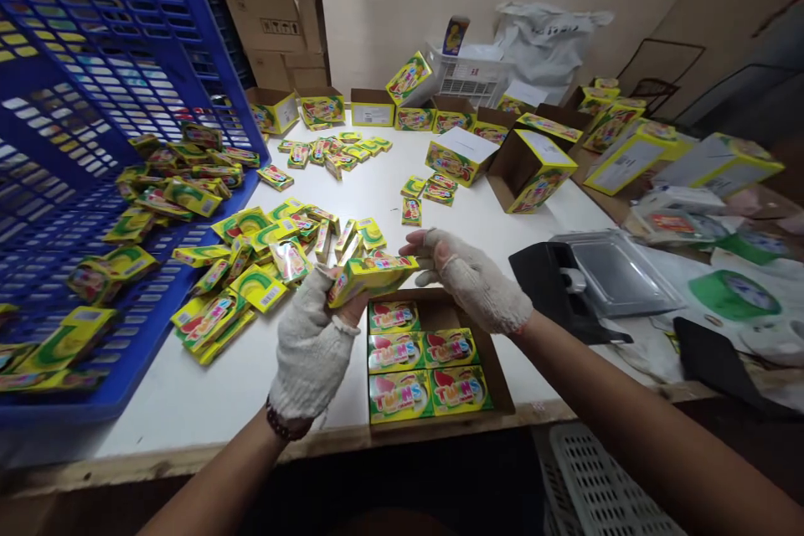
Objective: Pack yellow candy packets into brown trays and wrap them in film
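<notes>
My left hand [314,343], in a white fingerless knit glove, is closed round a small yellow-green carton [378,273] and holds it tilted above the table. My right hand [471,276], gloved the same way, has its fingers stretched out toward the carton's right end; whether they touch it I cannot tell. Below both hands stands an open display box [501,385] with several small "TWINS" cartons [399,398] laid face up in two columns. A gap shows at its far right corner. To the left, a pile of loose cartons [257,243] lies on the white table [352,184].
A blue plastic crate [188,301] lies on its side at left, spilling cartons. Open and closed display boxes [461,155] line the back and right. A black tape dispenser [546,276] and a clear plastic lid [619,268] sit at right. Below the table edge is a white basket [603,477].
</notes>
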Demonstrator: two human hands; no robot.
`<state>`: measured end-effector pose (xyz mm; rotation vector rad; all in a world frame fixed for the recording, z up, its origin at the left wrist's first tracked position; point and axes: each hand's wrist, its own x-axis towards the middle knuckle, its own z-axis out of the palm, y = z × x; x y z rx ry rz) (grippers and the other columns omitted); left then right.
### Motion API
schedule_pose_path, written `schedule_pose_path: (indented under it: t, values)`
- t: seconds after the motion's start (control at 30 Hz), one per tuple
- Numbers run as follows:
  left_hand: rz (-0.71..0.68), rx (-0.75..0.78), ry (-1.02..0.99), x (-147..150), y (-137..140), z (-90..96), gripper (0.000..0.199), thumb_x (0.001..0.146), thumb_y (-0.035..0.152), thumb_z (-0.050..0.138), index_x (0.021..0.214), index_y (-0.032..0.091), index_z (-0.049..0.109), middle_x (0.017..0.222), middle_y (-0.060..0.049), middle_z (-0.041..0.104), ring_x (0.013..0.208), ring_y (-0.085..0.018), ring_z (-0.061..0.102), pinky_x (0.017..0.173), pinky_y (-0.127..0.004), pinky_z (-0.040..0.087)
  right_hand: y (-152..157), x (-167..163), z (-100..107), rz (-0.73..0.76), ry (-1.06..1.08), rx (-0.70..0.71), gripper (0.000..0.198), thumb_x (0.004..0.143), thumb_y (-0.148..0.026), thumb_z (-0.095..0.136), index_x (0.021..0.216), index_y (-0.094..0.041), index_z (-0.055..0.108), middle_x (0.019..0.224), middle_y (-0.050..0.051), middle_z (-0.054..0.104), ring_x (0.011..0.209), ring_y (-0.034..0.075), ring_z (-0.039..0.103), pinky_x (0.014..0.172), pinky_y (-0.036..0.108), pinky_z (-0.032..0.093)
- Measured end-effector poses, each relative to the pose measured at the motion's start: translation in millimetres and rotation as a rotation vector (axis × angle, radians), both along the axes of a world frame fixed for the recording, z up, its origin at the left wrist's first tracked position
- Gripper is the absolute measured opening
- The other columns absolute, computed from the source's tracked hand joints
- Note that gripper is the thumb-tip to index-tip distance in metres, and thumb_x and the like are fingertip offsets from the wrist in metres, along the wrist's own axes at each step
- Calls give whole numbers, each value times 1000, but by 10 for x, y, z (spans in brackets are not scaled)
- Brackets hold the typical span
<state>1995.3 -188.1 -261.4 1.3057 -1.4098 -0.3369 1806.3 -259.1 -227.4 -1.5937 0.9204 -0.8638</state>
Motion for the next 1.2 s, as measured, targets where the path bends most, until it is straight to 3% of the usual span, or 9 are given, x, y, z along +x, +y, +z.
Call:
schedule_pose_path:
  t: [0.07, 0.23, 0.3, 0.4, 0.5, 0.6, 0.83, 1.03, 1.2]
  values:
    - [-120, 19, 90, -87, -43, 2, 21, 85, 29, 62, 105, 24, 64, 105, -1, 69, 97, -21, 64, 88, -35, 54, 4, -112, 37, 13, 68, 14, 46, 91, -55, 43, 116, -18, 57, 109, 10, 65, 89, 17, 64, 77, 31, 54]
    - [-554, -56, 12, -181, -133, -145, 27, 84, 13, 53, 104, 24, 66, 119, -4, 66, 108, -20, 63, 94, -36, 52, -39, -402, 13, 319, 157, 474, 55, 80, -61, 55, 105, -13, 61, 93, 8, 67, 76, 18, 63, 67, 30, 52]
    - [-449, 36, -129, -207, -150, -214, 37, 82, 12, 52, 117, 23, 61, 124, -7, 64, 111, -22, 62, 95, -38, 52, -89, -507, -23, 338, 285, 389, 45, 79, -51, 60, 103, -13, 63, 92, 7, 67, 76, 17, 62, 67, 28, 51]
    - [-292, 341, -465, -290, -138, -267, 38, 81, 11, 47, 116, 17, 59, 111, -11, 66, 102, -26, 64, 88, -42, 53, -162, -605, -84, 101, 720, 130, 31, 82, -32, 57, 107, -14, 62, 88, 6, 67, 67, 15, 59, 60, 27, 47]
    - [-439, 492, -900, -450, -90, -291, 28, 83, 15, 47, 105, 13, 64, 106, -15, 66, 102, -32, 62, 88, -47, 51, -197, -584, -159, -25, 1079, -48, 29, 80, -23, 57, 109, -16, 62, 92, 9, 68, 72, 19, 60, 61, 28, 45]
    - [-470, 530, -1123, -589, -43, -339, 44, 84, 29, 55, 122, 6, 59, 126, -23, 58, 122, -41, 50, 102, -56, 40, -192, -471, -221, 60, 1223, -147, 26, 79, -22, 58, 104, -17, 67, 98, 13, 70, 86, 24, 64, 69, 31, 47]
    - [-517, 630, -1209, -580, -32, -387, 56, 85, 31, 55, 134, 4, 51, 141, -26, 46, 133, -41, 40, 107, -54, 35, -85, -226, -245, 87, 1415, -282, 28, 87, -17, 50, 104, -12, 71, 105, 18, 68, 97, 29, 65, 78, 33, 49]
    - [-496, 626, -1173, -675, -115, -190, 33, 81, 34, 57, 103, 12, 66, 109, -17, 64, 106, -36, 59, 92, -49, 47, -144, -327, -305, 201, 1415, -346, 26, 88, -18, 51, 104, -14, 71, 101, 15, 67, 93, 24, 66, 74, 29, 48]
    - [-448, 706, -1177, -792, -195, -59, 26, 86, 31, 49, 97, 15, 66, 98, -15, 66, 94, -34, 64, 75, -46, 51, -141, -307, -379, 143, 1452, -376, 24, 89, -16, 50, 100, -13, 71, 102, 16, 66, 90, 24, 64, 70, 30, 47]
